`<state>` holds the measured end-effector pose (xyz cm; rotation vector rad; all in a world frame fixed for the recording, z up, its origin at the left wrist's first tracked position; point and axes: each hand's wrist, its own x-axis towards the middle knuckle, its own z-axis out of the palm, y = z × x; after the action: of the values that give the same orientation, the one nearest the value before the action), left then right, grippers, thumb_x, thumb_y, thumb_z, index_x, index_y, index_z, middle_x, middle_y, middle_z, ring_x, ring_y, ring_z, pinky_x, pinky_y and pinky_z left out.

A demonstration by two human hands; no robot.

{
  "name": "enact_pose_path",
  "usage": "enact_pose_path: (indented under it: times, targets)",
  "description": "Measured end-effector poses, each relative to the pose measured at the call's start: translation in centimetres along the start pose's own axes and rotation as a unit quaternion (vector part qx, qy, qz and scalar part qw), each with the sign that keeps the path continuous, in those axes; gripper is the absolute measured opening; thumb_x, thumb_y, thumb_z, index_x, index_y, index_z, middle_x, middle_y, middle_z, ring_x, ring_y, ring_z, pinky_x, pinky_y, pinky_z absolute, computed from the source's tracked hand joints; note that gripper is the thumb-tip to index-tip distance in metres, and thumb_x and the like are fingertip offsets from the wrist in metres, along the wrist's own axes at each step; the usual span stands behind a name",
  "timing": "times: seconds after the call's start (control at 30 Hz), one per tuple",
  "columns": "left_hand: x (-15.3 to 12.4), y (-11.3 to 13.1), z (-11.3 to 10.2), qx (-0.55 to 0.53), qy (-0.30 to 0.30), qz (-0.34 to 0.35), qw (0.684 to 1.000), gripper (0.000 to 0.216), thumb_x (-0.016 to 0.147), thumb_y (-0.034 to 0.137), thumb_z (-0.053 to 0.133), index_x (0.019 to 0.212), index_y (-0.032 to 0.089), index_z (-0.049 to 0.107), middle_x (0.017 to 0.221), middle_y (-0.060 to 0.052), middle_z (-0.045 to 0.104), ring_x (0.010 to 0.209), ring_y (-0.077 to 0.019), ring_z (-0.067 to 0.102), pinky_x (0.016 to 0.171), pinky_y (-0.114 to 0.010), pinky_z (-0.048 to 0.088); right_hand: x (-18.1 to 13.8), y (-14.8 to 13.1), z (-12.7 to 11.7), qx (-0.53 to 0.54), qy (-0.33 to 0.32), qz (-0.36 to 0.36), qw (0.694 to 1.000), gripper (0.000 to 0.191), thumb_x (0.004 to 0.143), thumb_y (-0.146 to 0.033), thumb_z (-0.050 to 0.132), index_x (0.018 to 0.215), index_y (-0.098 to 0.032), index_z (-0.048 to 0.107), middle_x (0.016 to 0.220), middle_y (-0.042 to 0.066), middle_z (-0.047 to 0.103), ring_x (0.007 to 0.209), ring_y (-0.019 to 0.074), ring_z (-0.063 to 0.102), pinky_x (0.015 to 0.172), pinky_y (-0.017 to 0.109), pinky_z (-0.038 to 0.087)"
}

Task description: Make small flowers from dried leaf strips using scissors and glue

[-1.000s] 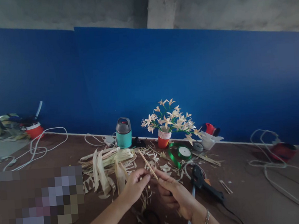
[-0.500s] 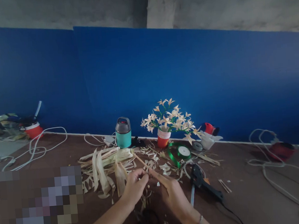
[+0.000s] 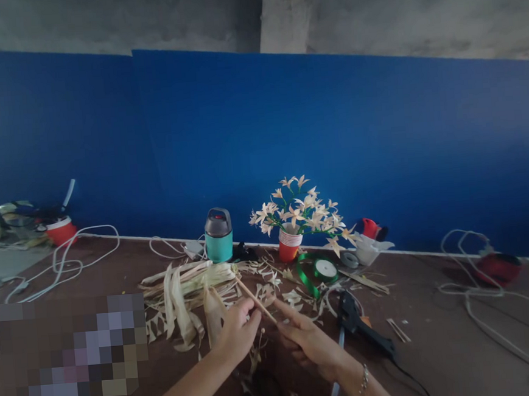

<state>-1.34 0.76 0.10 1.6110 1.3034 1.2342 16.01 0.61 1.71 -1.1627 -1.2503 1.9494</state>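
Note:
A thin tan stick [image 3: 265, 311] slants between my hands, its far end over the husk pile. My left hand [image 3: 237, 331] is closed in a pinch against the stick's middle. At the stick's near end, my right hand [image 3: 309, 344] has its thumb and fingers closed on it, with the index finger reaching forward. Dried corn husks [image 3: 176, 302] lie in a heap beyond my left hand, and small cut husk petals [image 3: 293, 298] are scattered ahead. To the right rests a black glue gun [image 3: 364, 329] with a pale glue stick [image 3: 335, 394] near my wrist.
Husk flowers [image 3: 300, 210] on green stems stand in stacked red-and-white cups [image 3: 289, 248]. Green ribbon [image 3: 325, 269] lies beside them. A teal-and-grey container [image 3: 219, 238] stands by the blue partition [image 3: 223, 134]. Dark scissors [image 3: 266, 386] lie nearer me. White cables [image 3: 468, 292] spread at the right.
My right hand has drawn back toward me and slightly right along the stick, baring more of it between the hands. My left hand has hardly moved.

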Motion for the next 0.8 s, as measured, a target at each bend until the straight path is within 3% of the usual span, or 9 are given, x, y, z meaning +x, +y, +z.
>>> enact_pose_path:
  times: [0.1,0.17,0.23,0.3,0.33,0.43,0.57,0.67,0.8]
  targets:
    - [-0.1,0.3,-0.1,-0.007,-0.003,-0.005,1.000,0.020,0.078,0.030,0.050,0.069,0.020,0.065,0.064,-0.002,0.061,0.066,-0.0190,0.055,0.062,-0.026,0.042,0.4,0.1,-0.2,-0.017,0.002,-0.004,1.000,0.053,0.080,-0.037,0.059,0.131,-0.030,0.046,0.048,-0.011,0.036,0.035,0.0016,0.022,0.033,0.010,0.015]
    - [-0.2,0.4,0.0,-0.023,-0.007,-0.032,0.999,0.022,0.078,0.032,0.049,0.069,0.019,0.064,0.060,-0.001,0.059,0.060,-0.0170,0.054,0.057,-0.025,0.041,0.7,0.2,-0.3,-0.074,0.010,-0.077,0.994,0.045,0.081,-0.034,0.057,0.124,-0.027,0.055,0.049,-0.006,0.048,0.039,0.0052,0.038,0.037,0.013,0.033]
    - [-0.1,0.4,0.1,-0.042,-0.005,-0.057,0.997,0.023,0.077,0.033,0.048,0.066,0.017,0.061,0.057,0.000,0.057,0.056,-0.0156,0.053,0.054,-0.024,0.040,1.0,0.3,-0.1,-0.162,0.017,-0.190,0.968,0.038,0.081,-0.027,0.054,0.118,-0.023,0.061,0.068,0.002,0.066,0.064,0.0142,0.060,0.064,0.027,0.052]
    - [-0.1,0.5,0.3,-0.049,0.005,-0.067,0.997,0.022,0.075,0.032,0.049,0.062,0.016,0.058,0.055,0.001,0.054,0.054,-0.0149,0.051,0.053,-0.024,0.039,1.0,0.5,0.3,-0.248,0.032,-0.277,0.928,0.040,0.081,-0.017,0.047,0.118,-0.021,0.061,0.097,0.006,0.070,0.097,0.0208,0.061,0.092,0.039,0.045]
    - [0.0,0.6,0.4,-0.047,0.012,-0.070,0.996,0.022,0.074,0.032,0.049,0.059,0.017,0.056,0.053,0.002,0.052,0.054,-0.0145,0.050,0.052,-0.023,0.038,0.9,0.6,0.5,-0.288,0.044,-0.299,0.909,0.045,0.080,-0.011,0.043,0.120,-0.022,0.059,0.107,0.007,0.068,0.106,0.0215,0.058,0.098,0.041,0.039]
    - [0.0,0.8,0.5,-0.036,0.024,-0.087,0.995,0.023,0.072,0.030,0.048,0.052,0.018,0.049,0.047,0.004,0.045,0.049,-0.0127,0.046,0.049,-0.022,0.034,0.5,0.7,0.6,-0.407,0.090,-0.308,0.855,0.063,0.073,0.000,0.037,0.129,-0.025,0.049,0.116,0.006,0.065,0.107,0.0206,0.059,0.095,0.037,0.043]
    - [0.2,0.5,0.1,-0.017,0.041,-0.106,0.993,0.024,0.071,0.028,0.050,0.048,0.018,0.049,0.044,0.005,0.043,0.047,-0.0120,0.044,0.049,-0.022,0.032,0.4,0.5,-1.0,-0.506,0.191,-0.277,0.794,0.073,0.068,0.003,0.036,0.134,-0.028,0.043,0.108,0.005,0.069,0.095,0.0199,0.065,0.084,0.031,0.049]
    - [0.4,0.2,-0.4,-0.001,0.071,-0.089,0.993,0.024,0.074,0.033,0.052,0.059,0.018,0.060,0.051,0.002,0.054,0.054,-0.0148,0.051,0.054,-0.024,0.037,0.5,0.4,-1.7,-0.528,0.178,-0.265,0.787,0.067,0.073,0.001,0.035,0.134,-0.026,0.042,0.107,0.006,0.069,0.093,0.0193,0.066,0.082,0.030,0.049]
    - [0.2,0.1,-1.0,0.036,0.110,-0.019,0.993,0.023,0.078,0.038,0.052,0.075,0.021,0.067,0.067,-0.002,0.066,0.066,-0.0188,0.059,0.062,-0.027,0.042,-0.1,0.5,0.2,-0.554,0.119,-0.222,0.793,0.049,0.078,-0.005,0.039,0.122,-0.018,0.055,0.098,0.009,0.070,0.089,0.0204,0.065,0.080,0.028,0.047]
